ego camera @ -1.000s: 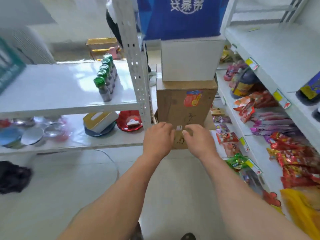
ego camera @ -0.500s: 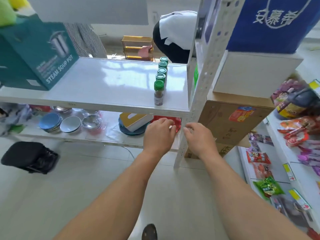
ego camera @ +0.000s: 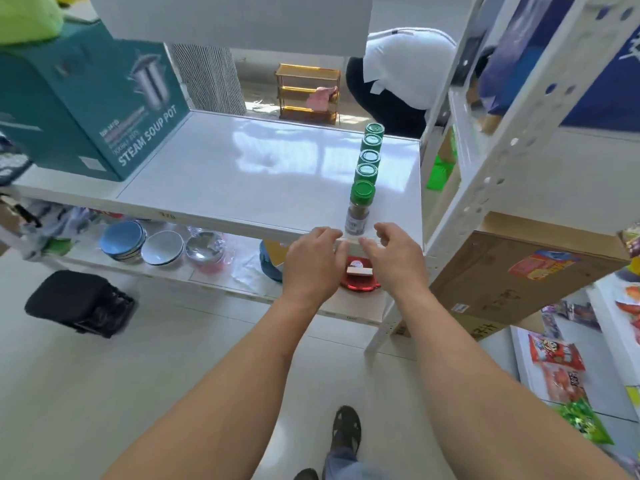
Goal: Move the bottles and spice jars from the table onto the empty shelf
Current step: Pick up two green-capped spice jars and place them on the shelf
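Several green-capped spice jars stand in a straight row on the white shelf (ego camera: 242,168), near its right end. The nearest jar (ego camera: 359,211) is at the shelf's front edge, with brown spice showing through the glass. My left hand (ego camera: 311,265) and my right hand (ego camera: 394,258) hover side by side just below and in front of that jar. Both hold nothing, their fingers loosely curled. My right hand's fingertips are close to the jar's base without touching it.
A teal soup pot box (ego camera: 90,105) fills the shelf's left end. Bowls (ego camera: 161,247) and a red object (ego camera: 360,277) lie on the lower shelf. A black bag (ego camera: 79,303) sits on the floor. A cardboard box (ego camera: 519,278) and a person (ego camera: 398,84) are at right.
My view has swung left from the cardboard box to the white shelf. Both empty hands have risen toward the nearest jar at the shelf's front edge.
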